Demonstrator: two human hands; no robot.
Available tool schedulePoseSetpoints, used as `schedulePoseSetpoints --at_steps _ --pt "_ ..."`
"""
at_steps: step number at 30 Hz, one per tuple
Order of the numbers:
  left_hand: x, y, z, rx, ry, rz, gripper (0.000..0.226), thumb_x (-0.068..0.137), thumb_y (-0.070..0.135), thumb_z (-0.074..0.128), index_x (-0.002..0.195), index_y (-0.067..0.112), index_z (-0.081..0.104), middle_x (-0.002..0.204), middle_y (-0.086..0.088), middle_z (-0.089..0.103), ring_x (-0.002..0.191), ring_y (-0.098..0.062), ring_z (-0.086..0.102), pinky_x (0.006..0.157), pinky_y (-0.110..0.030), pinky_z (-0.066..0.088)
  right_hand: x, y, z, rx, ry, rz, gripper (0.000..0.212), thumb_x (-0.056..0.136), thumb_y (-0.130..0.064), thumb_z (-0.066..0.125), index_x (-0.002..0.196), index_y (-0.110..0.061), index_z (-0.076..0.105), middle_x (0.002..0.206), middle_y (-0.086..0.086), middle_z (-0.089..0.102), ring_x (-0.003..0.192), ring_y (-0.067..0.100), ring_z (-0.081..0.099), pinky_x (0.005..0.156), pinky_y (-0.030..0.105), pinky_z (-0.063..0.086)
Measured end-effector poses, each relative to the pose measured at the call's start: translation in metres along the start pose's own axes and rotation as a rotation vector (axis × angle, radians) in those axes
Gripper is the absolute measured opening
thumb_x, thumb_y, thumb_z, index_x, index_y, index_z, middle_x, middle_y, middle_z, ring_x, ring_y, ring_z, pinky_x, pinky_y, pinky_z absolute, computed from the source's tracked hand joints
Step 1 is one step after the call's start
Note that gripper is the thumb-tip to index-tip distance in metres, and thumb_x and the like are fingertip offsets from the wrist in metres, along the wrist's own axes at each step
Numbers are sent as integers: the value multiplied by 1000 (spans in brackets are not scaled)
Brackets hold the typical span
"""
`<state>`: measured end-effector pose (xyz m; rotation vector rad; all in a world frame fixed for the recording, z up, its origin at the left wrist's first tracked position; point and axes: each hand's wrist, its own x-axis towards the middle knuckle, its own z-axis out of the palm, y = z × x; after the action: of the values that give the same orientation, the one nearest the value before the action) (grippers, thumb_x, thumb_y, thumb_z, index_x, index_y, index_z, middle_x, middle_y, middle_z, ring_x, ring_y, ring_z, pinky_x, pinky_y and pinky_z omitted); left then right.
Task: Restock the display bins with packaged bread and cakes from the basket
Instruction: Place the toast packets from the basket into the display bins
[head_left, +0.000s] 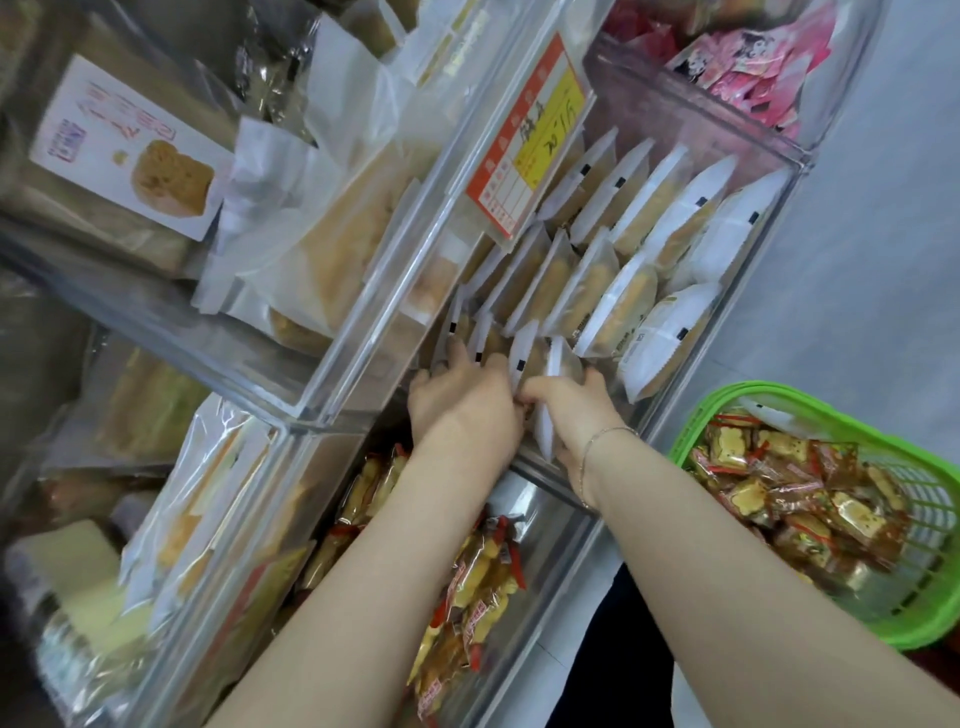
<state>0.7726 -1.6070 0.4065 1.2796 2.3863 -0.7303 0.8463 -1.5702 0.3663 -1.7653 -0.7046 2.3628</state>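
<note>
Both in the clear bin (670, 415): left hand (457, 395) fingers straight against upright packets (587, 291), right hand (571, 405) nearer, pinching front packet (558, 364); basket (924, 499) well right.

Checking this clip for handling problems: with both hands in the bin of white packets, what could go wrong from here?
1. The left hand and right hand crowd the front packets; pressing could crush the soft cakes.
2. The upright rows of packets lean closely together, so a nudge might tip them.
3. The green basket sits beside the right forearm, which might knock it when the arm pulls back.
</note>
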Motion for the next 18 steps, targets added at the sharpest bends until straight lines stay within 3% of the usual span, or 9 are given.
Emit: schedulePoseSetpoints --at_steps 4,7,12,15,18 --pt "7 4 -6 53 -146 -8 46 97 31 48 140 20 36 157 -20 12 130 -35 42 104 -45 33 17 2 -4 -24 74 71 81 76 -16 65 146 -11 25 134 15 48 118 35 49 101 46 42" --pt "14 10 -5 -6 -185 -49 58 94 11 51 146 17 28 160 -11 -6 139 -34 29 109 -45 31 24 8 0 -172 118 4 64 85 -23 56 144 -16 32 132 14 52 118 34 50 103 44 41" --pt "25 16 -5 -31 -202 -47 73 93 6 49 152 13 7 160 -15 -5 142 -38 21 112 -49 28 32 5 9 -235 184 -37 58 91 -27 47 142 -9 27 136 16 48 121 35 48 103 39 39" --pt "16 13 -3 -6 -192 -39 71 89 13 56 149 13 17 159 -18 -5 142 -38 19 113 -48 24 29 -1 2 -298 131 60 62 91 -22 48 143 -1 23 136 19 45 123 35 45 96 34 38" --pt "-4 12 -4 -62 -133 -38 51 94 20 49 141 12 30 158 -22 6 138 -35 31 111 -43 27 14 -12 -3 -326 10 89 55 88 -21 52 137 1 37 132 17 51 117 33 52 82 28 47"
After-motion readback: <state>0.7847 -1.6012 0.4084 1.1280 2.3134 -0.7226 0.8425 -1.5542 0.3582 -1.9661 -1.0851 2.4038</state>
